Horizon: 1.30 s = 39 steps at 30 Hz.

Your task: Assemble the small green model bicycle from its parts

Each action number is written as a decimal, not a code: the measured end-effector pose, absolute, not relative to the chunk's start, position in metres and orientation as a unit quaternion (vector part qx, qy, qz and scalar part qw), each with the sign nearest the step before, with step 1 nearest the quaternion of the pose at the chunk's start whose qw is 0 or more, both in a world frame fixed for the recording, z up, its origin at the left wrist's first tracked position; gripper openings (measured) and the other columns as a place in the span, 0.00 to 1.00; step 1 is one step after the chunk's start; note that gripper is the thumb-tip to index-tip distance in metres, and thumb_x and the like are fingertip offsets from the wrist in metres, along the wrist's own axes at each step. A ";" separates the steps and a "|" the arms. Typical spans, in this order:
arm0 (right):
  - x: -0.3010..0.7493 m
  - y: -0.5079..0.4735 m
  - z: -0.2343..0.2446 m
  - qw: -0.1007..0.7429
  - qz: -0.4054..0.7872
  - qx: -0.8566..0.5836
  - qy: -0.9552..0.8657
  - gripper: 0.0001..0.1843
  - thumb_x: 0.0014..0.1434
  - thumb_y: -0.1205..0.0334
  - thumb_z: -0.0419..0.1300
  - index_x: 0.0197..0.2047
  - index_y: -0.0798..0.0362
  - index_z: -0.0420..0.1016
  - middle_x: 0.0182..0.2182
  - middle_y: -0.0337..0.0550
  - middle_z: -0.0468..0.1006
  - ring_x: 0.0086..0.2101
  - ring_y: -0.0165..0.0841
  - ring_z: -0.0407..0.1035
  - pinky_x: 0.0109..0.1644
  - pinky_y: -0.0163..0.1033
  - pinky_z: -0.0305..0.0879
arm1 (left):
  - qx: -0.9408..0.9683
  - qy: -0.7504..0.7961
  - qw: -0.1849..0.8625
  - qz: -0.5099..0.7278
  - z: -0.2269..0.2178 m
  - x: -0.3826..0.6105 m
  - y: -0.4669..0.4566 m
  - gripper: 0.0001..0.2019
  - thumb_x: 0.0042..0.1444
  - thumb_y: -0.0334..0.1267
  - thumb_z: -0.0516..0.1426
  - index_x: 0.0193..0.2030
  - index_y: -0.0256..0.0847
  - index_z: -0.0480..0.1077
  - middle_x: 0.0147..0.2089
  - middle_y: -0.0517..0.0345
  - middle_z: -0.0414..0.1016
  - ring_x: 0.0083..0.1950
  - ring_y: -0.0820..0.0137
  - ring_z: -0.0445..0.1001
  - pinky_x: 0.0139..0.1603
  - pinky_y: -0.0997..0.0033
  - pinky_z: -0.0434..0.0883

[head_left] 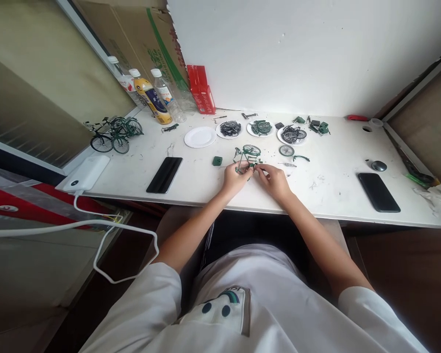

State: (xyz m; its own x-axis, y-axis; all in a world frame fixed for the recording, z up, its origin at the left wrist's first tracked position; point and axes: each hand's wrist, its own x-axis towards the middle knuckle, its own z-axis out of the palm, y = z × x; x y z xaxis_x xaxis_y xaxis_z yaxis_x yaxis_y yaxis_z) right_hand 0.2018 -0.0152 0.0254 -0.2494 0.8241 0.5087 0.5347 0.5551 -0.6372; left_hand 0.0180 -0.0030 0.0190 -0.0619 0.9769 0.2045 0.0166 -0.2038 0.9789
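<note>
Green and thin-limbed, the half-built model bicycle (247, 156) stands on the white worktop (316, 196) at the person's fingertips. It looks light and stiff but easily bent, so it is best held by the frame, not the spoked wheel. The left hand (235, 179) pinches its lower frame. The right hand (275, 181) has its fingers drawn together at the same spot, though what they grip cannot be told.

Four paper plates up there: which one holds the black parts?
The second plate from the left, beside the bare plate; the third plate holds green parts, the fourth plate wheels.
</note>
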 end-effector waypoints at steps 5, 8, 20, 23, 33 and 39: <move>0.201 -0.016 0.027 0.408 0.179 -0.428 -0.787 0.14 0.80 0.56 0.54 0.56 0.50 0.79 0.52 0.52 0.86 0.51 0.44 0.82 0.58 0.50 0.80 | 0.529 0.482 0.434 0.547 0.020 0.017 -0.006 0.19 0.56 0.45 0.70 0.50 0.35 0.83 0.44 0.47 0.88 0.35 0.68 0.84 0.39 0.69 0.80; 0.199 -0.018 0.031 0.393 0.156 -0.436 -0.794 0.13 0.79 0.54 0.55 0.59 0.50 0.74 0.52 0.56 0.83 0.50 0.46 0.79 0.56 0.53 0.80 | 0.528 0.489 0.428 0.547 0.020 0.015 -0.007 0.17 0.56 0.45 0.70 0.47 0.37 0.83 0.45 0.48 0.88 0.38 0.67 0.85 0.42 0.68 0.81; 0.200 0.019 0.055 0.299 0.159 -0.348 -0.874 0.08 0.81 0.63 0.49 0.52 0.47 0.69 0.47 0.48 0.82 0.44 0.43 0.77 0.43 0.48 0.81 | 0.454 0.550 0.444 0.543 0.026 0.017 -0.006 0.14 0.59 0.48 0.69 0.47 0.43 0.82 0.38 0.55 0.86 0.36 0.65 0.85 0.39 0.67 0.81; 0.199 0.025 0.058 0.316 0.158 -0.335 -0.873 0.08 0.81 0.62 0.50 0.56 0.47 0.69 0.48 0.49 0.82 0.45 0.43 0.78 0.45 0.49 0.82 | 0.439 0.547 0.451 0.552 0.026 0.015 -0.006 0.13 0.59 0.49 0.68 0.46 0.44 0.82 0.39 0.55 0.86 0.36 0.65 0.85 0.39 0.66 0.81; 0.198 0.016 0.065 0.301 0.058 -0.323 -0.896 0.07 0.77 0.65 0.55 0.53 0.47 0.73 0.39 0.44 0.82 0.41 0.41 0.77 0.37 0.44 0.74 | 0.471 0.505 0.474 0.547 0.036 0.015 -0.010 0.13 0.57 0.50 0.70 0.45 0.46 0.84 0.43 0.51 0.87 0.42 0.64 0.83 0.45 0.64 0.81; 0.191 0.010 0.062 0.361 0.020 -0.321 -0.876 0.11 0.72 0.70 0.58 0.53 0.46 0.73 0.35 0.41 0.82 0.34 0.38 0.76 0.34 0.43 0.73 | 0.448 0.484 0.500 0.562 0.034 0.016 -0.010 0.15 0.58 0.48 0.70 0.48 0.43 0.83 0.49 0.47 0.88 0.46 0.63 0.86 0.48 0.64 0.81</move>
State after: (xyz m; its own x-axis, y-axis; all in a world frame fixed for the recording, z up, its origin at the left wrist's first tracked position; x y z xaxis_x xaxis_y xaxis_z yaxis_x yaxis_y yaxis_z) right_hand 0.1908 0.0103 0.0622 -0.5338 0.5761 0.6190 0.5475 0.7933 -0.2662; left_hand 0.0163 -0.0099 0.0337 -0.0993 0.9949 0.0191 -0.1282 -0.0319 0.9912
